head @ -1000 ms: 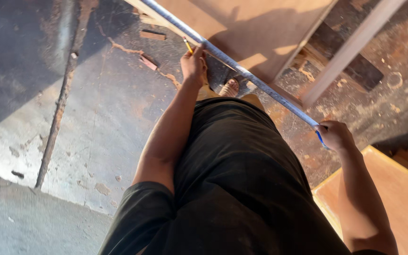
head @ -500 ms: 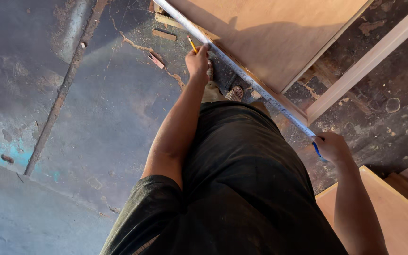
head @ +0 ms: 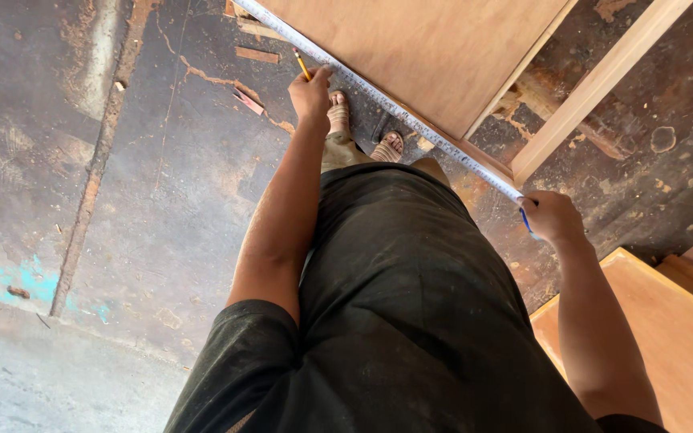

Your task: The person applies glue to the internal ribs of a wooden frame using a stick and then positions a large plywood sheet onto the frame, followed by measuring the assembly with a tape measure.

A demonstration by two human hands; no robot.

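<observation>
my left hand (head: 312,95) is closed around a yellow pencil (head: 302,63), its tip up near the long edge of the plywood sheet (head: 435,56), and the same hand presses the tape measure (head: 378,96) down against that edge so the blade stays flat and straight where i read it. my right hand (head: 553,218) is clenched on the tape's far end, where a bit of blue (head: 525,218) shows past my fingers; i judge i keep it pulled tight so the blade doesn't sag. whether that blue bit is the case or a hook i cannot tell.

the tape runs along the near edge of the sheet, from beyond the top of the view to just past the sheet's near right corner. a pale wooden batten (head: 603,80) lies angled off that corner, close to my right hand, so there's little room to swing out that way. my 2 sandalled feet (head: 362,132) stand right against the sheet's edge, under the tape. to the left the stained floor (head: 122,200) is open, with only small wood offcuts (head: 254,56) near the sheet. another board (head: 683,337) sits by my right arm.
</observation>
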